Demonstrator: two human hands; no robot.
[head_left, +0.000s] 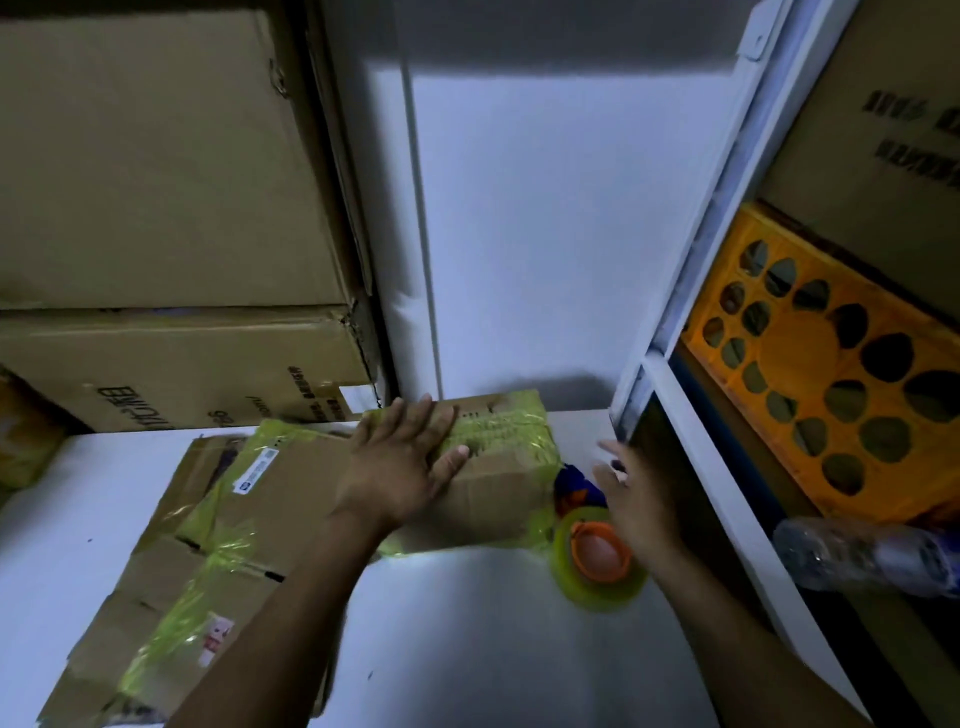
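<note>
While the left hand (400, 462) presses flat on a taped cardboard box (498, 488), right hand (636, 504) hovers released.

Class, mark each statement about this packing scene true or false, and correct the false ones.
1. The left hand lies flat on the small brown cardboard box with yellow-green tape. True.
2. The right hand grips the yellow-green tape roll with an orange core. False: it is open and holds nothing.
3. The orange plastic crate with round holes stands on the white table. False: it sits off the table, at the right.
4. Flattened brown cardboard lies left of the box. True.
</note>
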